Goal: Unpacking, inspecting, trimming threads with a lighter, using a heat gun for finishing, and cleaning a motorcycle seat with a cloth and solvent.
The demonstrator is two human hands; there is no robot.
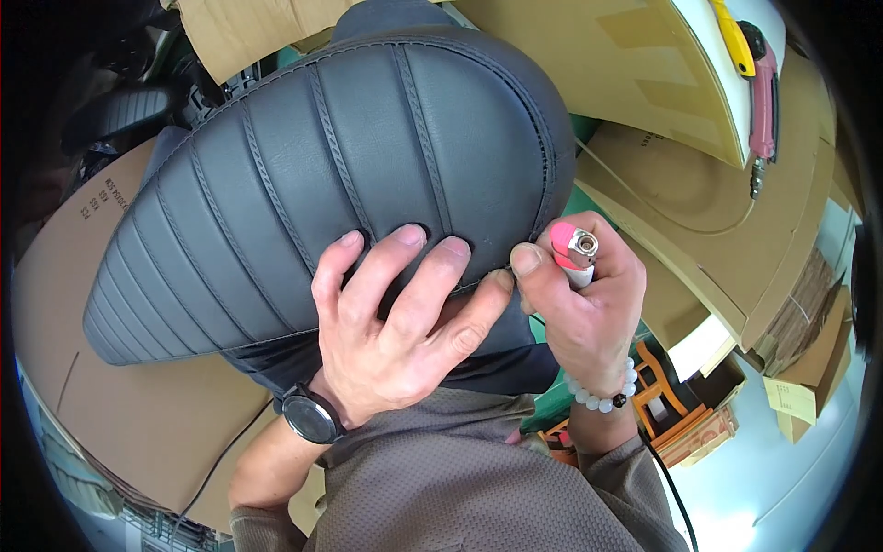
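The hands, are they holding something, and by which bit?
The right hand holds a pink-and-white tube around its body, metal end poking out. The left hand lies spread on the black seat.

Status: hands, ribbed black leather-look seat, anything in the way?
Left hand spread on ribbed black seat. Right hand holding pink-and-white cylindrical tool by seat's edge. Left hand partly covers near edge.
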